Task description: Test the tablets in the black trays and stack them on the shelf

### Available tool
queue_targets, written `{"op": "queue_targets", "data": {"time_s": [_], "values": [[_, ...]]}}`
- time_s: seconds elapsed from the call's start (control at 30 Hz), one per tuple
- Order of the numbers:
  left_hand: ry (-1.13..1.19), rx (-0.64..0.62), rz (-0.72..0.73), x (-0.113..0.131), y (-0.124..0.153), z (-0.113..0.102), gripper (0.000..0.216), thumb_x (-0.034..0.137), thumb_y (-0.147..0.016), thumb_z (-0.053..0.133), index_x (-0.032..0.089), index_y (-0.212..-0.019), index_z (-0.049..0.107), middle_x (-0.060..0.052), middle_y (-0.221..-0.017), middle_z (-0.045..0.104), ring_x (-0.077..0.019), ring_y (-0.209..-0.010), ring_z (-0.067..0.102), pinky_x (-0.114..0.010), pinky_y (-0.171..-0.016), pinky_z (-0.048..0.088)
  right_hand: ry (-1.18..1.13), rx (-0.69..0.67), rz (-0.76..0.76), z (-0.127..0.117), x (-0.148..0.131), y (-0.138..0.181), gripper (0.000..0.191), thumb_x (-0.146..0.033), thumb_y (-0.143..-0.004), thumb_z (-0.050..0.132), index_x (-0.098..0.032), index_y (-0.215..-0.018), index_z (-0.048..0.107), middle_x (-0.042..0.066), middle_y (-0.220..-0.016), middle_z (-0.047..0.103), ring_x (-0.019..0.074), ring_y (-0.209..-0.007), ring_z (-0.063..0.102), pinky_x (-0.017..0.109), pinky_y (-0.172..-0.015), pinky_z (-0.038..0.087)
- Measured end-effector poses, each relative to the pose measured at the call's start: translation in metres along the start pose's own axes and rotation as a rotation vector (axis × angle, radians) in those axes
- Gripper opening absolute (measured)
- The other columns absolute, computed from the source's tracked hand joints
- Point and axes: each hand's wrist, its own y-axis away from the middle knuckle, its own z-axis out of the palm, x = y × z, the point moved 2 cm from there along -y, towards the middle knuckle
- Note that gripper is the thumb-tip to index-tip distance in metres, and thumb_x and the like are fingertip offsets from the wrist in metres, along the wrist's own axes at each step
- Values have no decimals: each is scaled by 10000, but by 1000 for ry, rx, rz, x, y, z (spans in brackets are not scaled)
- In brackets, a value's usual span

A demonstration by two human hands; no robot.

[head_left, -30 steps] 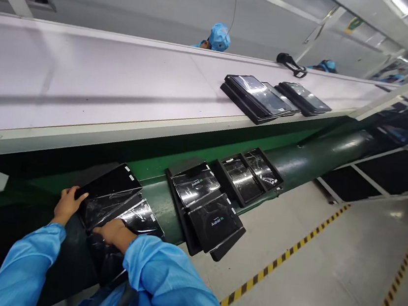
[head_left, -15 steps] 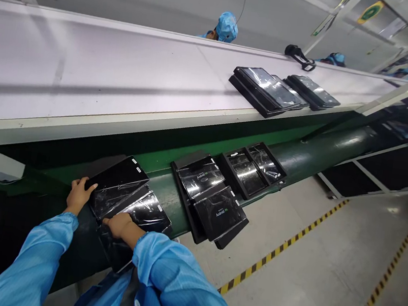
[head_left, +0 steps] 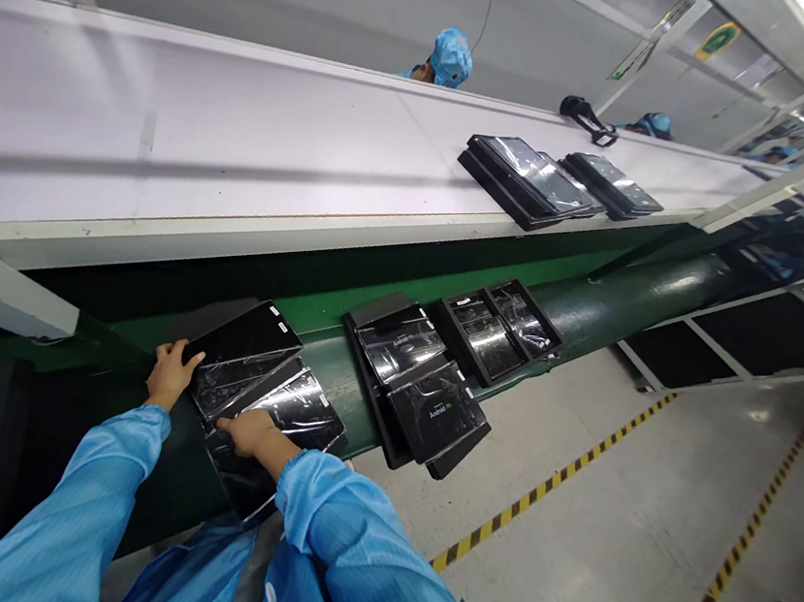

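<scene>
Two film-covered tablets lie slightly fanned on a black tray on the green conveyor belt, in front of me. My left hand [head_left: 173, 376] grips the left edge of the upper tablet [head_left: 248, 349], thumb on its near side and fingers curled over the tray's rim. My right hand [head_left: 255, 433] is closed at the inner edge of the lower tablet [head_left: 306, 410], its fingertips partly hidden. Right of them, another black tray holds two tablets with lit Android screens, the upper-left one [head_left: 401, 343] and the lower-right one [head_left: 438, 410].
Farther along the conveyor belt [head_left: 591, 314] lies a tray with two dark tablets [head_left: 491, 336]. A white shelf [head_left: 210, 131] runs above, bearing stacked tablets [head_left: 534, 181] and a black handheld device [head_left: 589, 121]. Co-workers in blue caps [head_left: 450, 58] sit beyond. Striped tape [head_left: 556, 481] marks the floor.
The view has shifted slightly, so hands and tablets appear a little farther right. Both hands keep their places at the tablets.
</scene>
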Motion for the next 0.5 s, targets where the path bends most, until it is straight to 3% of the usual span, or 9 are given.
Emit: {"op": "queue_targets", "data": {"time_s": [0.5], "values": [[3, -4, 48, 1, 1, -3, 659, 648, -908, 396, 224, -1407, 467, -181, -1389, 404, -382, -1138, 582, -516, -946, 493, -20, -22, 22, -5, 8, 2, 686, -273, -778, 669, -320, -1431, 463, 80, -1128, 726, 291, -969, 711, 338, -715, 568]]}}
